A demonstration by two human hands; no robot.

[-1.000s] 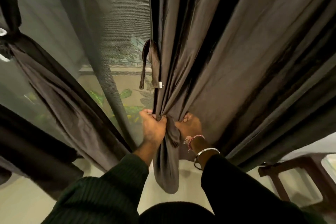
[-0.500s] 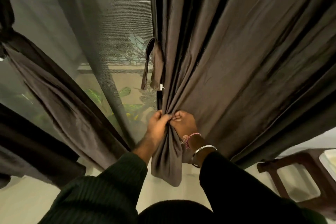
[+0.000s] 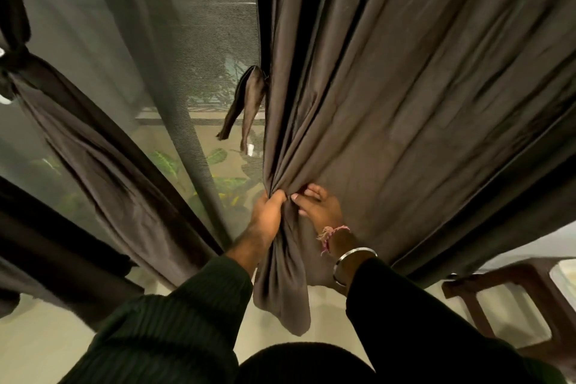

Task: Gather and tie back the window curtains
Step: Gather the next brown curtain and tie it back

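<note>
A dark brown curtain [image 3: 405, 109] hangs over the right half of the view. My left hand [image 3: 268, 212] is shut on a bunch of its gathered folds near the left edge. My right hand [image 3: 318, 206] rests against the cloth just to the right, fingers spread and pinching a fold. Below my hands the gathered tail of the curtain [image 3: 286, 290] hangs down. A fabric tie-back strap [image 3: 246, 100] with a small white tag dangles from the curtain's left edge above my hands. At the left another curtain [image 3: 93, 159] is bunched and knotted.
A mesh screen and window [image 3: 193, 56] with green plants behind it fill the gap between the curtains. A dark wooden stool [image 3: 511, 287] stands at the lower right on a pale floor [image 3: 37, 349].
Both hands have risen along the curtain, pulling more folds together. My right hand has loosened from the bunch and its fingers have spread on the cloth further right.
</note>
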